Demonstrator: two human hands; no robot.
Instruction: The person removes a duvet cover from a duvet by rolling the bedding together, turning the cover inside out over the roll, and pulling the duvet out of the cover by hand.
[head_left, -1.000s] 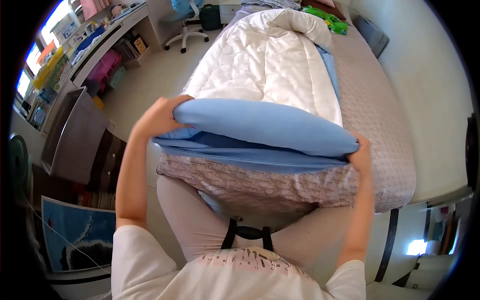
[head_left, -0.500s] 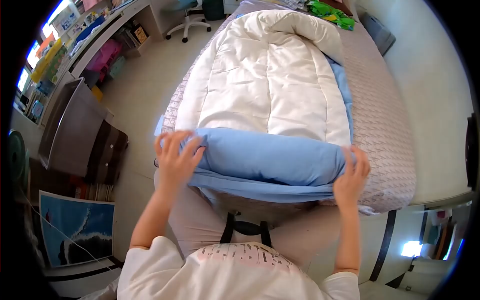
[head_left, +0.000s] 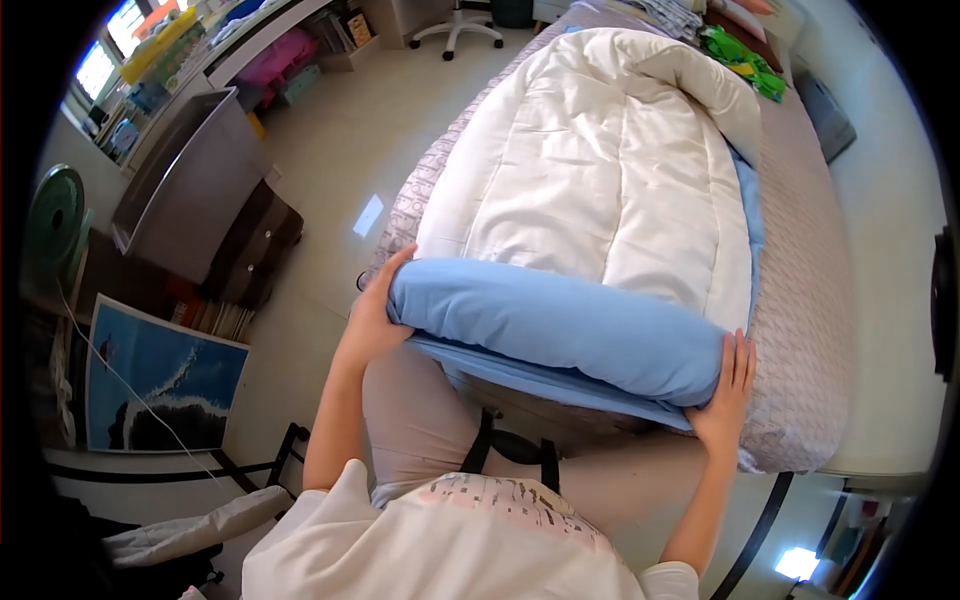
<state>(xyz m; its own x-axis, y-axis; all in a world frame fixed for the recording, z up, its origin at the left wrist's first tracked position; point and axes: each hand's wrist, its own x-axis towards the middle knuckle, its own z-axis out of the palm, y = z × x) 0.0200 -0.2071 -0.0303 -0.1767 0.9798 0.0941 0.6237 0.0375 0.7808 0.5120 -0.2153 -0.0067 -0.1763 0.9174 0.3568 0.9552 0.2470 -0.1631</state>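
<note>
A white quilt with a blue underside (head_left: 590, 170) lies spread along the bed. Its near end is turned over into a thick blue roll (head_left: 560, 320) across the bed's front edge. My left hand (head_left: 376, 312) cups the left end of this roll, fingers along the top and thumb lower down. At the right end, my right hand (head_left: 726, 395) grips the roll with the fingers up its side and the thumb below. A layer of blue cloth (head_left: 560, 384) hangs under the roll, close to my legs.
The bed (head_left: 800, 300) has a patterned cover, with a green bundle (head_left: 742, 62) at the far end. To the left stand a grey bin (head_left: 190, 185), a brown drawer unit (head_left: 255, 245), a green fan (head_left: 58, 210) and a picture (head_left: 165, 385). A wheeled chair (head_left: 457, 38) is farther back.
Both hands have gone from loosely raised at the roll's ends to pressed against them. The view has swung left, so the bed appears farther right. The roll looks a little fuller.
</note>
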